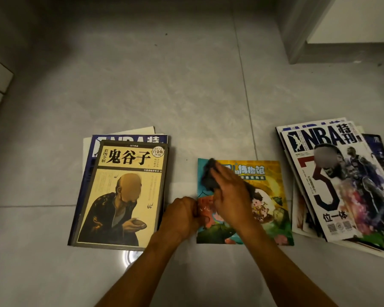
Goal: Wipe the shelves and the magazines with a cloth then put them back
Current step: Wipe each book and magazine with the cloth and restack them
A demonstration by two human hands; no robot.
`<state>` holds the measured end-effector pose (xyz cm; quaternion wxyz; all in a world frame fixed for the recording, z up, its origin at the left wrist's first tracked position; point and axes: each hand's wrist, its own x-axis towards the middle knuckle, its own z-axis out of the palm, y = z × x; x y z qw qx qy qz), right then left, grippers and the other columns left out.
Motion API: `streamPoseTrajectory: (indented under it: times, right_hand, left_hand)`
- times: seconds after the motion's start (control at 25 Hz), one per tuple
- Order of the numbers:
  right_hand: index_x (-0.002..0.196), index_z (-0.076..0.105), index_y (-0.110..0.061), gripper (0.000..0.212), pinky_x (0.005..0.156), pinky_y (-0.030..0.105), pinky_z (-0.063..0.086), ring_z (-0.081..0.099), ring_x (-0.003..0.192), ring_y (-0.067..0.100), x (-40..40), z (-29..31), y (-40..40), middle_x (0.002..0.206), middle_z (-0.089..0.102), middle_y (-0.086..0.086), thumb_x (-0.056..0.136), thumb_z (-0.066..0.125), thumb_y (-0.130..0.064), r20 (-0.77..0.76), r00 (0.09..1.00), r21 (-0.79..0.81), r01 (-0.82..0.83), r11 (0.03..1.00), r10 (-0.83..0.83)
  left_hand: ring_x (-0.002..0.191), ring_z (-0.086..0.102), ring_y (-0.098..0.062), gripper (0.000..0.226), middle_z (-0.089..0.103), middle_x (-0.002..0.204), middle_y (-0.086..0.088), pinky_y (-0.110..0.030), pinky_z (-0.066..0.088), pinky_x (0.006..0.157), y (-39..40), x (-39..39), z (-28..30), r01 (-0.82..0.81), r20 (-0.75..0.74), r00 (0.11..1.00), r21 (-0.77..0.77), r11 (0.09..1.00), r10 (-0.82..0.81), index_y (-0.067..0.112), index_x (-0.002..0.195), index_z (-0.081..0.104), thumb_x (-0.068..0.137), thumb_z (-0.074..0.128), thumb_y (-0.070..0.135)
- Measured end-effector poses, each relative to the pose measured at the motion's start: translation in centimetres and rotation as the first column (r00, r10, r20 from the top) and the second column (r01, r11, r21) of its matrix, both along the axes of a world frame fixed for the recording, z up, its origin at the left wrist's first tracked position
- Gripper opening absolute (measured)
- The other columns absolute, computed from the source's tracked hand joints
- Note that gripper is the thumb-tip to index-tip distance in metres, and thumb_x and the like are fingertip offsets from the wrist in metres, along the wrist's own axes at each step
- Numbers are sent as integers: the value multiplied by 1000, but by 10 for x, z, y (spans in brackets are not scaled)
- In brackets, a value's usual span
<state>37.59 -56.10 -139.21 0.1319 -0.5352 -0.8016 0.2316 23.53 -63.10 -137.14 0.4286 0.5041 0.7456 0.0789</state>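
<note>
Comic [266,196], flat on floor [142,85]: left hand [182,214] pinches its edge; right hand [228,191], fingers straight, presses cloth [208,176] onto cover.

Head camera looks steeply down (close) at the floor [142,85].

On the floor [142,96] lie 3 groups of reading matter in a row. At the left sits a stack with a book [122,196] on top of an NBA magazine [129,139], which lies on further sheets. In the middle lies a single children's magazine [268,196], flat on the floor. The cloth [208,176] lies on its far left part under the right hand [231,193]; the left hand [182,216] is at its left edge. At the right lies a fanned pile of magazines [341,185]. Behind it, at the far right, stands a cabinet base [308,41].
</note>
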Motion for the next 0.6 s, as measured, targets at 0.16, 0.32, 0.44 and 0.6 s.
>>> streamPoseTrajectory:
  times: [0.16, 0.32, 0.44, 0.6]
  right_hand:
    - [140, 49, -21, 58, 117, 39, 25, 37, 137, 18, 33, -2, 7, 150, 39, -5, 85, 63, -8, -75, 940, -64, -338, 939, 333]
    - [134, 56, -19, 55, 113, 42, 32, 44, 132, 24, 59, 2, 6, 144, 48, 1, 82, 66, -1, -77, 995, -79, 64, 995, -70]
    - [132, 57, -19, 59, 112, 35, 28, 41, 133, 19, 18, 7, -36, 144, 48, -2, 77, 68, 0, -78, 993, -60, -98, 993, 93]
    - [134, 56, -22, 60, 115, 32, 28, 33, 138, 6, 52, 0, -34, 147, 42, -11, 78, 62, -2, -182, 920, -187, -380, 906, 349]
  left_hand:
    - [80, 65, -13, 26, 71, 92, 0, -23, 53, 72, 1, -2, 1, 6, 15, 1000, 4, 1000, -6, 17, 95, 69, 78, 76, 36]
    - [81, 68, -15, 20, 71, 95, -2, -28, 58, 72, 3, -4, 3, 23, 92, 996, -64, 998, -17, 15, 98, 67, 87, 68, 32]
    - [61, 68, -17, 35, 69, 73, -9, -33, 61, 68, 10, -9, 12, -135, 228, 954, -245, 960, 193, 8, 87, 65, 101, 43, 32]
    - [56, 69, -23, 65, 70, 65, -16, -31, 60, 61, 15, -7, 19, -220, 229, 934, -239, 946, 275, 2, 79, 64, 98, 29, 53]
